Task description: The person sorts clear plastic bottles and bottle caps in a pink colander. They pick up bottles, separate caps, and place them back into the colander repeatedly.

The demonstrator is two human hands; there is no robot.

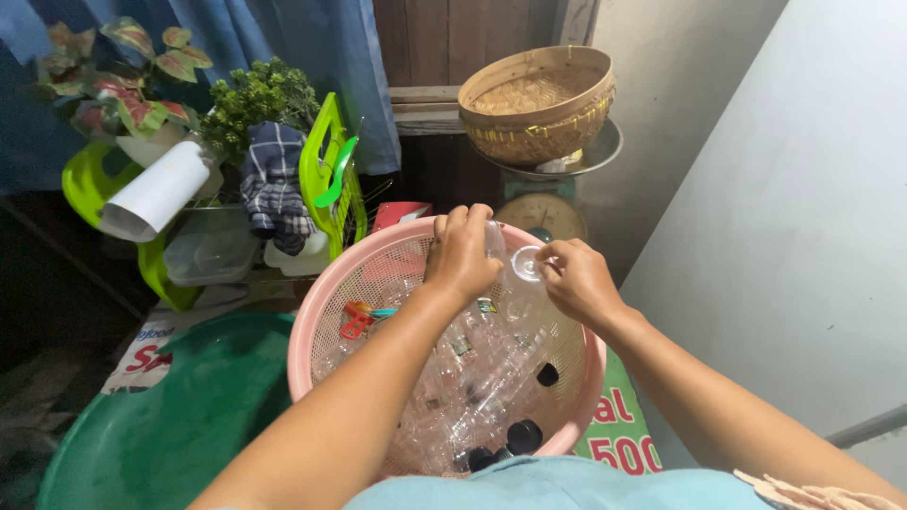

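Observation:
A pink mesh basket holds several clear plastic bottles, some with black caps. Over its far rim my left hand wraps around the body of one clear bottle held up above the pile. My right hand pinches that bottle's mouth end, fingers at its round clear neck. Both forearms reach in from the bottom of the view.
A green basin lies at the lower left beside the basket. Behind stand a woven bamboo basket on a weighing scale, a green dish rack, potted plants, a checked cloth. A grey wall closes the right.

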